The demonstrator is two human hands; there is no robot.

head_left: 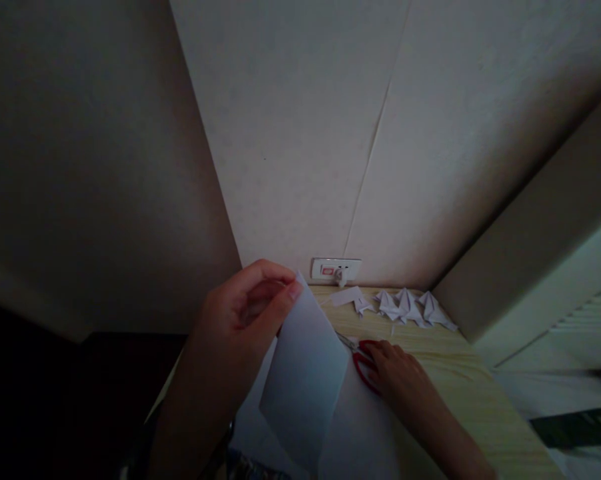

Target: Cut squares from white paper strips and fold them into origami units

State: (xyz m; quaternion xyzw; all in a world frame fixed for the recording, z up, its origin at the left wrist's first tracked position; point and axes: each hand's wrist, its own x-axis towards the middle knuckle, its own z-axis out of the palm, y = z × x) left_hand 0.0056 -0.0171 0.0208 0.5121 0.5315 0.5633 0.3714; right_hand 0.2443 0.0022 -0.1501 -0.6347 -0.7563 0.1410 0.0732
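My left hand (260, 307) is closed in a pinch, thumb and fingers on the top corner of a white sheet of paper (308, 373). The sheet hangs tilted above the table, with a crease or edge running down its right side. My right hand (400, 373) has its fingers at the red handles of a pair of scissors (364, 360). The scissors lie low by the tabletop, their blades pointing left and partly hidden behind the sheet. More white paper (360, 427) lies flat beneath the held sheet.
Several folded white paper figures (408, 308) stand along the back of the light wooden table (450, 373), beside paper scraps (346, 296). A wall socket (335, 269) with a plug is just behind. A pale cabinet (545, 267) borders the table on the right.
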